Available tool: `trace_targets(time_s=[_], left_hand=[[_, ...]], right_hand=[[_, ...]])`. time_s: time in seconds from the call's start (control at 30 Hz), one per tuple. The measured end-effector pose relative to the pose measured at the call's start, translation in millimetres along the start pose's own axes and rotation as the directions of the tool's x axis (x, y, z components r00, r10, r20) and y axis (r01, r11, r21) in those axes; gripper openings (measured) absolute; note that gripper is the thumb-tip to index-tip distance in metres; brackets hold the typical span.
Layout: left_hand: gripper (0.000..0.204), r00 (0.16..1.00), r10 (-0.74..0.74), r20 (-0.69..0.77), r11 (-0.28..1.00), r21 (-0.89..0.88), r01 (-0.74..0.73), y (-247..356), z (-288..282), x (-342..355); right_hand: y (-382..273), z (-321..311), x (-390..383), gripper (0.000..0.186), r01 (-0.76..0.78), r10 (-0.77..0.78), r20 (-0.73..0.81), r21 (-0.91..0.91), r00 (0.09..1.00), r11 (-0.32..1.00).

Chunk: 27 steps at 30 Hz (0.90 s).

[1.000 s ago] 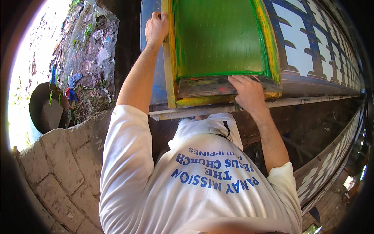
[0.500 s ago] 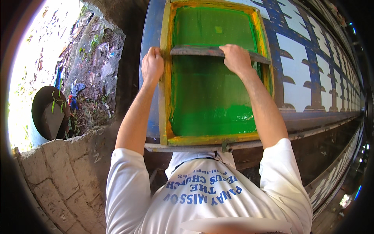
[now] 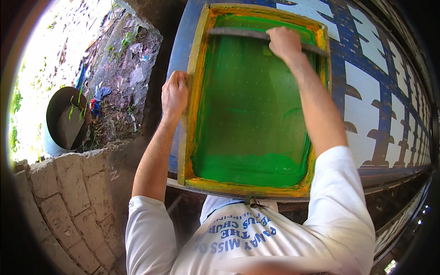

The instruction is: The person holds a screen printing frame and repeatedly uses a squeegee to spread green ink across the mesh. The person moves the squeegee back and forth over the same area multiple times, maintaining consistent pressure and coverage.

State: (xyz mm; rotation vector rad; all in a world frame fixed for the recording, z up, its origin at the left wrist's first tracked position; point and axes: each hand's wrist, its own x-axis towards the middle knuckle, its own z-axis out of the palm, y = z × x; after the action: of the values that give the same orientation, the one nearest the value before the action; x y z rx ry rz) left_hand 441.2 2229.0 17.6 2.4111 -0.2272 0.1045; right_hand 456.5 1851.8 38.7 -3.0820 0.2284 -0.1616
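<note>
A screen-printing frame (image 3: 191, 117) with yellow-stained wooden sides lies before me. Its mesh (image 3: 247, 114) is coated in green ink, thickest in a pool (image 3: 247, 169) along the near end. My right hand (image 3: 285, 42) is closed over a long dark squeegee (image 3: 236, 32), which spans the frame crosswise close to its far end. The fingers of my left hand (image 3: 175, 95) are wrapped on the frame's left side, their tips partly hidden.
The frame rests on a long blue table (image 3: 183, 46). White sheets with dark curved shapes (image 3: 362, 107) cover it in rows to the right. At left are a block wall (image 3: 68, 197), a round barrel-like container (image 3: 57, 121) and littered ground (image 3: 121, 68).
The squeegee, gripped by my right hand, has moved away from me, from the frame's upper middle to near its far end. My left hand stays on the frame's side. The view has shifted slightly.
</note>
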Motion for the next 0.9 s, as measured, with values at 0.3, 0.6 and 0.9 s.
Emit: trace_targets(time_s=[0.3,0.6,0.9], left_hand=[[0.034,1.000,-0.010,-0.023,0.998,0.065,0.011,8,0,-1],[0.034,0.999,-0.004,-0.043,0.999,0.054,0.006,6,3,-1],[0.037,0.998,0.057,-0.029,0.998,0.019,-0.056,-3,4,4]], right_hand=[[21,-31,33,0.025,-0.040,0.022,0.142,0.129,0.990,0.991],[38,-25,67,0.029,-0.024,0.022,0.169,0.009,0.985,1.000],[-35,-51,-94,0.025,-0.022,-0.017,0.353,0.104,0.935,0.994]])
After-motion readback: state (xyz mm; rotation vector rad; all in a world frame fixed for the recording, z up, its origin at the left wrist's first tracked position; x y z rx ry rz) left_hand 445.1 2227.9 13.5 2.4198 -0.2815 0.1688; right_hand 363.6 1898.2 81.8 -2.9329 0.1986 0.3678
